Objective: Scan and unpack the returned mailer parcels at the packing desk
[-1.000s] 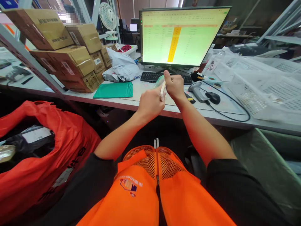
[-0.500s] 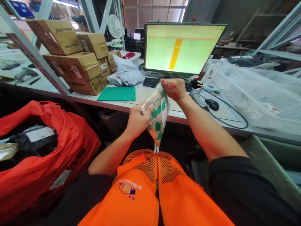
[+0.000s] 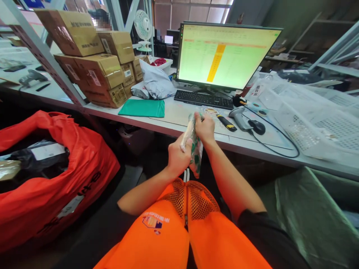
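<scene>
Both hands grip a plastic-wrapped package (image 3: 197, 153) with green printed patches, held in front of the desk's edge above my orange vest. My left hand (image 3: 179, 155) is closed round its near left side, thumb on top. Higher up, my right hand (image 3: 205, 129) has its fingers closed on the package's upper edge. The package is seen nearly edge-on, so much of its printed face is hidden. Past my right hand, a black-and-yellow utility knife (image 3: 226, 123) lies on the desk beside a handheld scanner (image 3: 239, 118).
A keyboard (image 3: 203, 99) sits below the monitor (image 3: 227, 56). Stacked cardboard boxes (image 3: 95, 71), a white mailer bag (image 3: 157, 80) and a green packet (image 3: 142, 108) are at left. White plastic baskets (image 3: 314, 123) stand at right. A red bag (image 3: 92, 160) holds parcels below the desk.
Both hands have drawn the package down toward my body and turned it more edge-on. My right hand has come lower, uncovering the keyboard and the utility knife. The view has shifted slightly.
</scene>
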### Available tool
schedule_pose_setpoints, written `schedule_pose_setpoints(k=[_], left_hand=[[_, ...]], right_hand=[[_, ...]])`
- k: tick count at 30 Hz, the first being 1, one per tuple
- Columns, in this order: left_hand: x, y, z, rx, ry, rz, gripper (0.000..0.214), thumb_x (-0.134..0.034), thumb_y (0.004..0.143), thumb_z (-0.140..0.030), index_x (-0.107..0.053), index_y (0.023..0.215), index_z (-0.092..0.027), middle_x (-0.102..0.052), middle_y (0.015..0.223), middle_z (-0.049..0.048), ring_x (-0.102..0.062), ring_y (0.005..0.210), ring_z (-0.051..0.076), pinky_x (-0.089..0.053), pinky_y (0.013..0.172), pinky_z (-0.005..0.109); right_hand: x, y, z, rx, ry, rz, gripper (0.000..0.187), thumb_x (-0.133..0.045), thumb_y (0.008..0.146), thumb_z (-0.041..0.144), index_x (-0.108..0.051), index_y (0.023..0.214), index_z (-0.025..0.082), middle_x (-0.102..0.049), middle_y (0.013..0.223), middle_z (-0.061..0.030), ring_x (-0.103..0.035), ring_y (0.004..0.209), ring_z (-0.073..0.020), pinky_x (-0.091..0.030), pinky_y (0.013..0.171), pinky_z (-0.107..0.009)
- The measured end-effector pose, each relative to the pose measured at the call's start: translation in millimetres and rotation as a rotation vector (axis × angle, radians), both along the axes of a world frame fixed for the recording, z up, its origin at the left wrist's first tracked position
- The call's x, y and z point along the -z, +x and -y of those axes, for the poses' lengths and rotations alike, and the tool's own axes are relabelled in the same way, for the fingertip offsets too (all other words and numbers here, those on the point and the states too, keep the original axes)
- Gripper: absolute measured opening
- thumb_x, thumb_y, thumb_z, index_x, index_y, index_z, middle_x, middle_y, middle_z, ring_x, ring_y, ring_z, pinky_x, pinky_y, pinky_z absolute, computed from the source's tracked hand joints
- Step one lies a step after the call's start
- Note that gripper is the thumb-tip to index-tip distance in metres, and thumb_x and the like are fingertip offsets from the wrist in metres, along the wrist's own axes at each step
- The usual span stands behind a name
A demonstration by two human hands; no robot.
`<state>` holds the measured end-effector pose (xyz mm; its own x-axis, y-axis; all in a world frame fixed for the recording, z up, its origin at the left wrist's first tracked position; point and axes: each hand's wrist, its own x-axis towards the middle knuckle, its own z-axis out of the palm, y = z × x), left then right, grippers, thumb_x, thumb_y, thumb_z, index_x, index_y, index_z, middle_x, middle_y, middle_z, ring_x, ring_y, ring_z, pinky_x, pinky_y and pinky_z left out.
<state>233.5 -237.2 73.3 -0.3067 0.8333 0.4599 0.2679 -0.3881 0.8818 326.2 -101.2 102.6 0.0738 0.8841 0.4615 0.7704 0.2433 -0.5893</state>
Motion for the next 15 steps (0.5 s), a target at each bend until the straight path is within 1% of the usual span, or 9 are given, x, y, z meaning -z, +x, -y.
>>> schedule_pose_setpoints(k=[2, 4, 8, 11, 13, 15], left_hand=[[5.1, 8.4, -1.4, 0.029, -0.04, -0.01, 0.037, -0.053, 0.103, -0.033, -0.072, 0.131, -0.019, -0.078, 0.122, 0.0093, -0.073, 0.112, 0.026, -0.054, 0.098, 0.032], [7.3, 10.4, -1.1, 0.04, -0.081, -0.019, 0.036, -0.054, 0.102, -0.032, -0.072, 0.13, -0.019, -0.079, 0.12, 0.0089, -0.073, 0.112, 0.026, -0.054, 0.097, 0.032], [11.7, 5.2, 3.4, 0.042, -0.168, -0.021, 0.031, -0.056, 0.099, -0.029, -0.076, 0.119, -0.016, -0.08, 0.103, 0.0065, -0.073, 0.094, 0.022, -0.054, 0.085, 0.027], [18.7, -0.3, 8.6, 0.045, -0.183, -0.007, 0.029, -0.056, 0.098, -0.028, -0.077, 0.111, -0.014, -0.079, 0.093, 0.0044, -0.069, 0.085, 0.019, -0.051, 0.079, 0.025], [22.0, -4.7, 11.6, 0.033, -0.171, -0.008, 0.028, -0.056, 0.098, -0.03, -0.077, 0.107, -0.014, -0.077, 0.089, 0.0033, -0.067, 0.082, 0.018, -0.049, 0.077, 0.024], [21.1, -9.9, 13.1, 0.006, -0.154, -0.01, 0.028, -0.056, 0.098, -0.033, -0.077, 0.102, -0.015, -0.075, 0.086, 0.0027, -0.065, 0.08, 0.017, -0.048, 0.076, 0.024]], right_hand=[[6.6, 4.4, -0.9, 0.05, 0.018, 0.038, 0.037, -0.047, 0.106, 0.044, -0.06, 0.079, 0.023, -0.068, 0.079, -0.0103, -0.059, 0.073, -0.0264, -0.038, 0.069, -0.034], [10.7, 8.9, -2.2, 0.067, 0.034, 0.085, 0.036, -0.045, 0.107, 0.041, -0.064, 0.082, 0.022, -0.07, 0.082, -0.0117, -0.061, 0.075, -0.0275, -0.037, 0.069, -0.034], [21.4, 13.9, -5.6, 0.03, -0.018, 0.156, 0.046, -0.042, 0.109, 0.046, -0.068, 0.08, 0.022, -0.071, 0.082, -0.0127, -0.063, 0.078, -0.0278, -0.037, 0.07, -0.033], [32.0, 12.3, -11.0, 0.0, -0.057, 0.204, 0.048, -0.04, 0.11, 0.045, -0.07, 0.081, 0.021, -0.071, 0.083, -0.0134, -0.064, 0.08, -0.0279, -0.038, 0.073, -0.034], [35.1, 8.3, -17.8, -0.032, -0.044, 0.234, 0.048, -0.041, 0.11, 0.046, -0.071, 0.082, 0.021, -0.071, 0.082, -0.0132, -0.063, 0.079, -0.0276, -0.039, 0.073, -0.034], [31.6, 1.9, -27.8, -0.07, 0.0, 0.251, 0.048, -0.042, 0.109, 0.047, -0.072, 0.083, 0.02, -0.071, 0.081, -0.0127, -0.062, 0.079, -0.0271, -0.04, 0.073, -0.034]])
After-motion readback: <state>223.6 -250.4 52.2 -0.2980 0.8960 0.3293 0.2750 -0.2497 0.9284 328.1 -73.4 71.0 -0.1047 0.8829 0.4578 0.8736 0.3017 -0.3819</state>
